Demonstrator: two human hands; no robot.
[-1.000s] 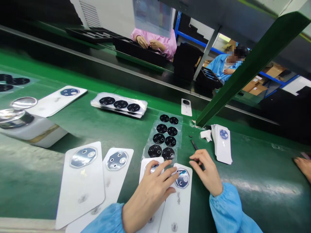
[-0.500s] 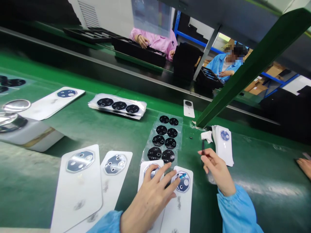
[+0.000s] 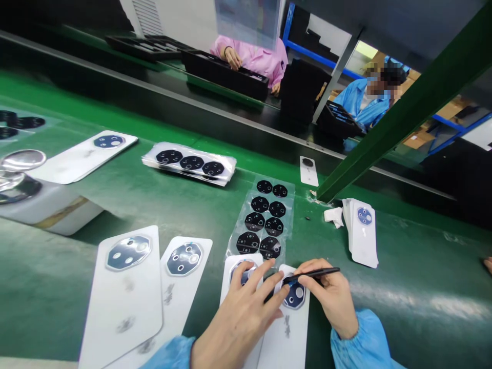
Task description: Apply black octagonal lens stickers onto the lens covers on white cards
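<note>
My left hand [image 3: 246, 307] lies with spread fingers across two white phone back panels, its fingertips on and beside their camera areas. Between the fingers shows part of the left panel [image 3: 227, 266]; the right panel [image 3: 286, 343] carries a blue octagonal camera plate [image 3: 298, 297]. My right hand [image 3: 332, 297] pinches slim black tweezers [image 3: 319, 273], held nearly level, with the tip at the upper edge of that plate. Just beyond the panels lies a clear sheet [image 3: 289, 205] bearing rows of black octagonal camera stickers [image 3: 254, 222].
Two larger-looking panels [image 3: 130, 292] overlap at the left. Stacked panels stand at right [image 3: 364, 241] and far left [image 3: 82, 159]. A sticker pile [image 3: 192, 163], crumpled white paper [image 3: 333, 217] and a slanted green post [image 3: 384, 148] are behind. Co-workers sit across the line.
My right hand has moved left and down from beside the right stack, turning the tweezers from upright to nearly level over the right panel's camera plate. My left hand stays spread there.
</note>
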